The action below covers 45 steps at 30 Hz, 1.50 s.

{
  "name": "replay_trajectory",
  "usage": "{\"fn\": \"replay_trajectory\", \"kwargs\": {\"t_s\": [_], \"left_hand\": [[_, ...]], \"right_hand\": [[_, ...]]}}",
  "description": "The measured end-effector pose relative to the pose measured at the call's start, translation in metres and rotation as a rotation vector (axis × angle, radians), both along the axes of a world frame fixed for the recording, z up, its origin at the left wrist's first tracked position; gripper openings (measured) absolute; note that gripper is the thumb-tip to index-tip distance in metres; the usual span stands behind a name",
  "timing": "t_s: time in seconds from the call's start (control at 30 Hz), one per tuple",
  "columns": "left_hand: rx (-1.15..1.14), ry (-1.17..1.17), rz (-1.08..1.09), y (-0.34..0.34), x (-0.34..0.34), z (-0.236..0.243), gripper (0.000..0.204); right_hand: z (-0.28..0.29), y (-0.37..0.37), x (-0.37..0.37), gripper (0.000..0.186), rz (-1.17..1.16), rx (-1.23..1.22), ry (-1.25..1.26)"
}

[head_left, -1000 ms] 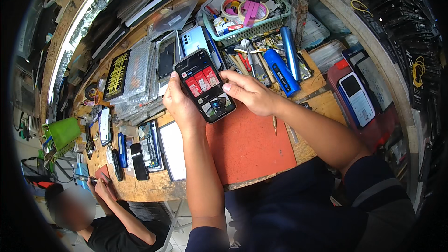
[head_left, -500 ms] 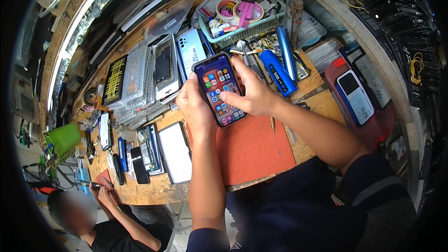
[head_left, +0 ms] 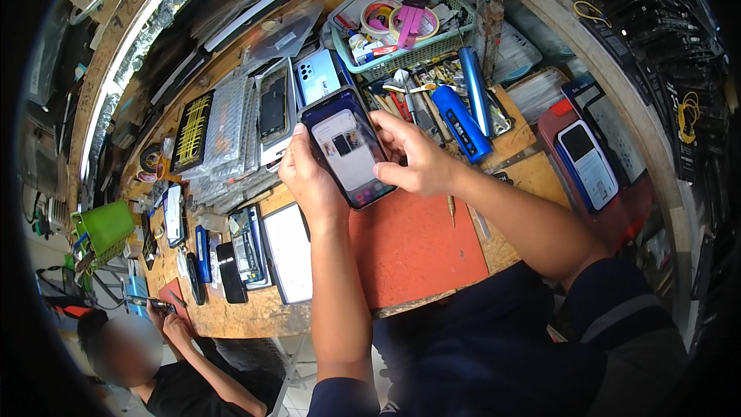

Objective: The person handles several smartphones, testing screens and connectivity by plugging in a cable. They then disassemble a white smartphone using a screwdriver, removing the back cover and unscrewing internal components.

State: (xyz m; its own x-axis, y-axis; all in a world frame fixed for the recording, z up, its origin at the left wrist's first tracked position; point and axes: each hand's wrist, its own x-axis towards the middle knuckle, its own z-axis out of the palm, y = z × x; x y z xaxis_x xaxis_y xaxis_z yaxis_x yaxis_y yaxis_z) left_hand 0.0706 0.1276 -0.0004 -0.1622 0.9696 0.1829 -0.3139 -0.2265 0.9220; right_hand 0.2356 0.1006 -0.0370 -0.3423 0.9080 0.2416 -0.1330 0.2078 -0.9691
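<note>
At eleven o'clock from the mat (head_left: 421,255), gripped already-lit phone (head_left: 349,153) in left hand (head_left: 310,184) and right hand (head_left: 421,161), not yet released.

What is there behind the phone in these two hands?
Around the held phone, a light-blue phone back and an orange mat show; what lies directly behind is covered.

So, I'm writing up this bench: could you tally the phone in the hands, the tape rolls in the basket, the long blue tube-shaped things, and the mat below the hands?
Held phone: 1
Tape rolls: 2
Blue tube-shaped things: 2
Orange-red mat: 1
Total: 6
</note>
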Motion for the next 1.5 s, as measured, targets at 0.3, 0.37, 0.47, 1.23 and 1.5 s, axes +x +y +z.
{"fn": "replay_trajectory", "kwargs": {"t_s": [0.3, 0.37, 0.47, 1.23, 1.5], "left_hand": [[0.031, -0.037, 0.014, 0.005, -0.007, -0.004, 0.037], [0.032, -0.019, 0.018, 0.003, -0.007, -0.003, 0.037], [0.014, -0.053, -0.002, 0.001, -0.005, 0.000, 0.036], [0.026, 0.259, 0.011, 0.016, -0.007, -0.030, 0.031], [0.552, 1.407, -0.138, -0.015, 0.031, -0.055, 0.031]], "right_hand": [[-0.006, -0.008, -0.006, 0.107, -0.104, 0.235, -0.267], [-0.005, -0.009, -0.007, 0.113, -0.061, 0.198, -0.228], [-0.006, -0.008, -0.010, 0.113, -0.058, 0.171, -0.198], [0.094, 0.091, 0.068, 0.032, -0.663, 0.415, -0.600], [0.048, 0.140, 0.057, 0.031, -0.627, 0.436, -0.460]]}}
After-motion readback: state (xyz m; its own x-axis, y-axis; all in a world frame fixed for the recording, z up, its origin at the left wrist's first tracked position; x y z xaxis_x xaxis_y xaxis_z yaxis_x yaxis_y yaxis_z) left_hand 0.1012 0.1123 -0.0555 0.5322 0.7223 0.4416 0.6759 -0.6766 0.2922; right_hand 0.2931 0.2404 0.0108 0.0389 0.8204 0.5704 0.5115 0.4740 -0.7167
